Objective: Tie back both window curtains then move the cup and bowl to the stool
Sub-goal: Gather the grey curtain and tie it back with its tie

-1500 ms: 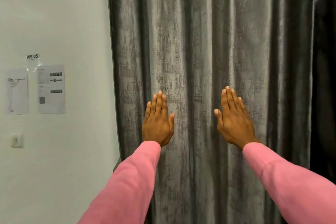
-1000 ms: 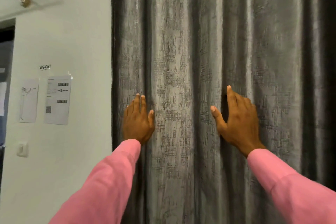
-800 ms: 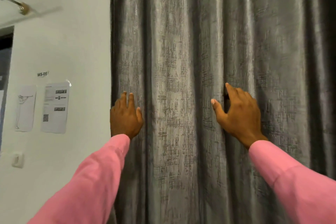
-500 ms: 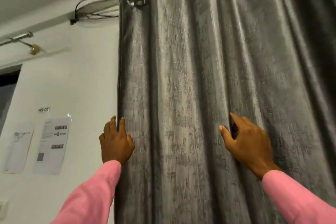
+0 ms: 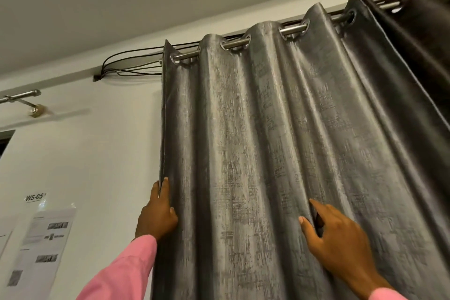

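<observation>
A grey textured curtain (image 5: 255, 141) hangs by metal eyelets from a rod (image 5: 291, 30) and fills most of the view. My left hand (image 5: 157, 214) is at the curtain's left edge, with fingers wrapped around that edge. My right hand (image 5: 341, 243) is lower and to the right; its fingers are tucked into a fold and the thumb presses the pleat beside it. A second, darker curtain (image 5: 423, 39) hangs at the top right, overlapping the first one. Cup, bowl and stool are out of view.
A white wall (image 5: 97, 153) lies left of the curtain, with printed sheets (image 5: 46, 246) and a "WS-05" label (image 5: 35, 197) stuck on it. Black cables (image 5: 131, 66) run along the wall top. Another short rod on a bracket (image 5: 22, 96) sticks out at far left.
The view has tilted up to the rod and ceiling. My left hand slid left from the curtain's face to its edge and took hold. My right hand pushed its fingers into a fold.
</observation>
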